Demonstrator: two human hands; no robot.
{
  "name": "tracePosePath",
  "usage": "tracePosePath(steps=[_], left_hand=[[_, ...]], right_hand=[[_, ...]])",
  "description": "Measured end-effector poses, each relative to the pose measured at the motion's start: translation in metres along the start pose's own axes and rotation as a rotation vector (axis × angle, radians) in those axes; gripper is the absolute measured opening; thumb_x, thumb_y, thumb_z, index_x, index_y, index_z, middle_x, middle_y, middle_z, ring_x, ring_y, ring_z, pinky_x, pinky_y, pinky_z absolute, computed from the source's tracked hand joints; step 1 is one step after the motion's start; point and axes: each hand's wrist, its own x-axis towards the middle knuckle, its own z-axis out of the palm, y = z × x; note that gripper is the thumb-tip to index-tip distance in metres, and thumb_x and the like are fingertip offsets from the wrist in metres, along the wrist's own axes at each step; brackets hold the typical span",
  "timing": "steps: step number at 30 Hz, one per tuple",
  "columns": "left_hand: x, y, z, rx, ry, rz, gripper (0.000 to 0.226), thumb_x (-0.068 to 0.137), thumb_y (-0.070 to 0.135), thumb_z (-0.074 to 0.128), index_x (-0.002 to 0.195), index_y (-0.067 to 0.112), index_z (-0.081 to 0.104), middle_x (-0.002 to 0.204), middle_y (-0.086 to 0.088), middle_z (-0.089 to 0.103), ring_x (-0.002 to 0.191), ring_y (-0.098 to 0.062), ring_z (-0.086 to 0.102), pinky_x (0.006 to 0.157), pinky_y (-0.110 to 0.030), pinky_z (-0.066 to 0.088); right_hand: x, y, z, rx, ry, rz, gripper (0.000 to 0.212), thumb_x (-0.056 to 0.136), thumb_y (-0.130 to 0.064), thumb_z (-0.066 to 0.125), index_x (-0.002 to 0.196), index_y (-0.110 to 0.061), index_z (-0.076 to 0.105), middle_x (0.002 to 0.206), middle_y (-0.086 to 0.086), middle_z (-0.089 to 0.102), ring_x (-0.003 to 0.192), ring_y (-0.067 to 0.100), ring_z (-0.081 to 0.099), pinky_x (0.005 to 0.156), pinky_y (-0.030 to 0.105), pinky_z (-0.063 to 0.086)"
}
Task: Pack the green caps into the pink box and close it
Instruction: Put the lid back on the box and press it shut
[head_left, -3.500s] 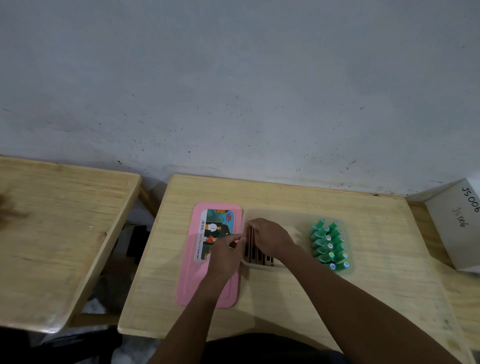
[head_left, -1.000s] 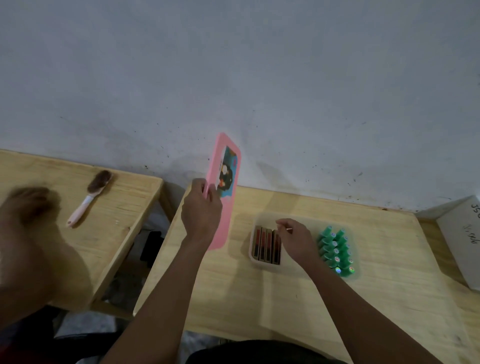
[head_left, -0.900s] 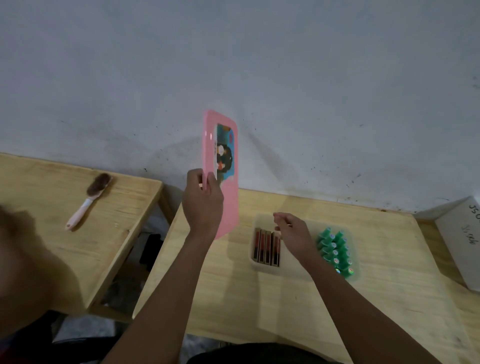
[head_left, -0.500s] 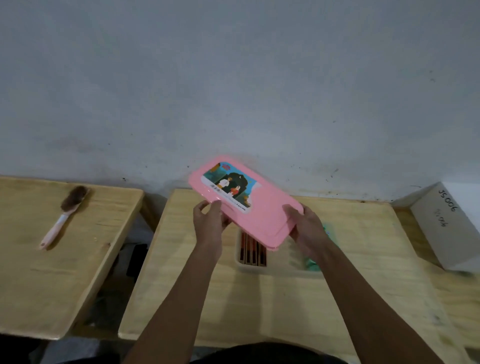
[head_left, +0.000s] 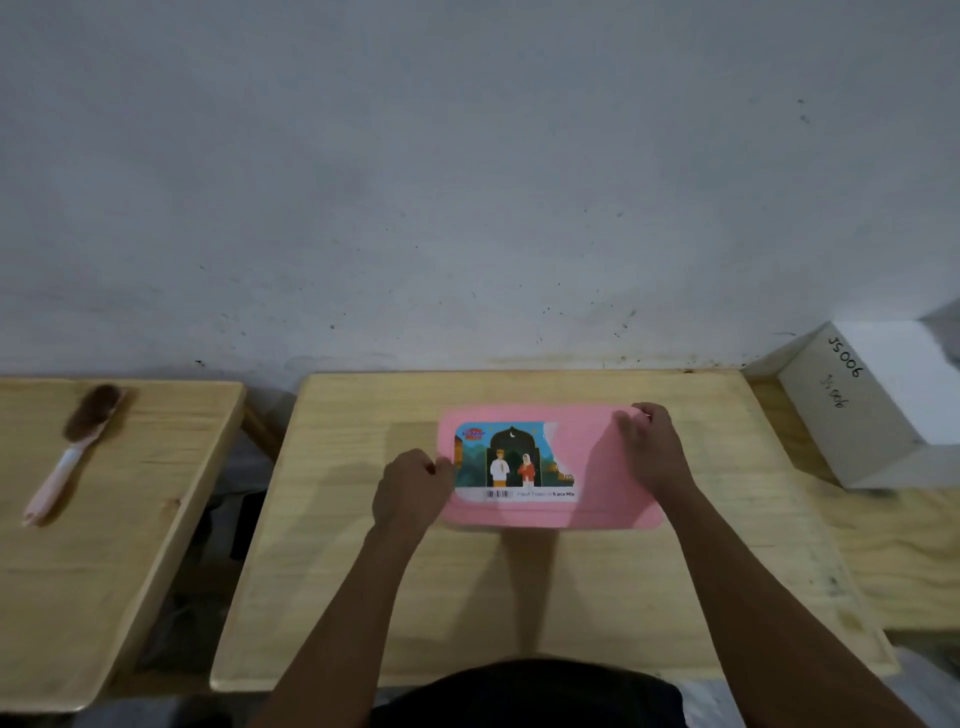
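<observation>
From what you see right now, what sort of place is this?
Probably a plain workshop or packing station: bare light wooden tables against a stained grey wall, a white box hand-marked JS006, and a brown-bristled brush with a pink handle.

Flat pink lid (head_left: 597, 483) — left grip (head_left: 410, 488), right grip (head_left: 654, 452) hold its ends.
</observation>
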Motion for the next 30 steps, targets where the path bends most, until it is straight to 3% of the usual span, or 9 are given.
tracePosePath(steps=[3,8,12,17,19,21,24,27,30], left_hand=[[-0.007,-0.005,0.015,0.027,-0.005,-0.006,0.032,0.090,0.036,0.048,0.075,0.009,0.053,0.083,-0.012,0.064,0.078,-0.031,0.060,0.061,-0.029,0.040],[-0.004,-0.008,0.027,0.086,-0.016,0.006,0.033,0.096,0.036,0.040,0.092,0.005,0.050,0.092,-0.016,0.064,0.086,-0.035,0.062,0.064,-0.034,0.046],[-0.003,-0.009,0.035,-0.003,-0.001,0.030,0.029,0.098,0.034,0.037,0.089,0.007,0.042,0.089,-0.019,0.064,0.084,-0.037,0.063,0.066,-0.043,0.051],[-0.006,-0.007,0.044,-0.023,0.048,0.023,0.024,0.099,0.033,0.033,0.088,0.012,0.036,0.090,-0.018,0.064,0.084,-0.038,0.062,0.063,-0.037,0.042],[-0.010,-0.005,0.047,-0.015,0.067,0.023,0.021,0.099,0.032,0.031,0.097,0.014,0.041,0.100,-0.014,0.064,0.089,-0.037,0.062,0.066,-0.036,0.042],[-0.010,-0.003,0.048,-0.001,0.069,0.045,0.028,0.099,0.026,0.032,0.123,0.016,0.042,0.120,-0.009,0.058,0.101,-0.033,0.061,0.073,-0.038,0.045],[-0.003,0.001,0.049,0.076,0.025,0.150,0.054,0.096,0.015,0.037,0.147,0.022,0.021,0.141,0.000,0.040,0.110,-0.027,0.056,0.076,-0.040,0.048],[0.003,0.007,0.051,0.107,0.038,0.188,0.053,0.097,0.021,0.034,0.148,0.025,0.018,0.140,-0.002,0.038,0.105,-0.024,0.057,0.071,-0.040,0.052],[0.005,0.010,0.055,0.104,0.051,0.157,0.055,0.096,0.029,0.035,0.148,0.029,0.018,0.125,-0.005,0.045,0.086,-0.028,0.059,0.062,-0.035,0.046]], right_hand=[[0.005,-0.002,0.005,-0.097,0.010,-0.036,0.046,0.100,-0.035,0.046,0.136,-0.005,0.042,0.136,0.016,0.051,0.120,0.033,0.051,0.097,0.040,0.042],[0.008,0.003,0.016,-0.151,0.007,-0.052,0.041,0.100,-0.021,0.045,0.137,-0.004,0.045,0.141,0.016,0.048,0.127,0.032,0.047,0.103,0.040,0.037],[0.010,0.010,0.022,-0.173,-0.016,-0.046,0.037,0.100,-0.023,0.046,0.134,-0.008,0.049,0.141,0.013,0.046,0.126,0.029,0.048,0.101,0.039,0.038],[0.018,0.015,0.023,-0.188,-0.022,-0.013,0.041,0.101,-0.031,0.040,0.136,-0.011,0.047,0.141,0.012,0.048,0.124,0.030,0.050,0.102,0.043,0.040],[0.016,0.016,0.026,-0.233,-0.019,-0.025,0.039,0.101,-0.028,0.038,0.136,-0.012,0.046,0.143,0.009,0.045,0.124,0.029,0.050,0.101,0.045,0.041],[0.011,0.020,0.031,-0.363,0.003,-0.100,0.039,0.103,-0.025,0.033,0.137,-0.012,0.046,0.147,0.008,0.041,0.133,0.029,0.042,0.104,0.045,0.039],[0.007,0.026,0.037,-0.566,0.007,-0.207,0.044,0.104,-0.026,0.026,0.144,-0.015,0.040,0.156,0.007,0.031,0.148,0.025,0.017,0.112,0.044,0.030],[0.006,0.027,0.037,-0.588,-0.032,-0.201,0.046,0.104,-0.029,0.024,0.148,-0.019,0.034,0.158,0.002,0.027,0.149,0.020,0.009,0.111,0.045,0.034],[0.006,0.026,0.037,-0.612,-0.053,-0.193,0.048,0.104,-0.032,0.023,0.150,-0.021,0.028,0.159,0.001,0.023,0.150,0.019,0.005,0.107,0.048,0.038]])
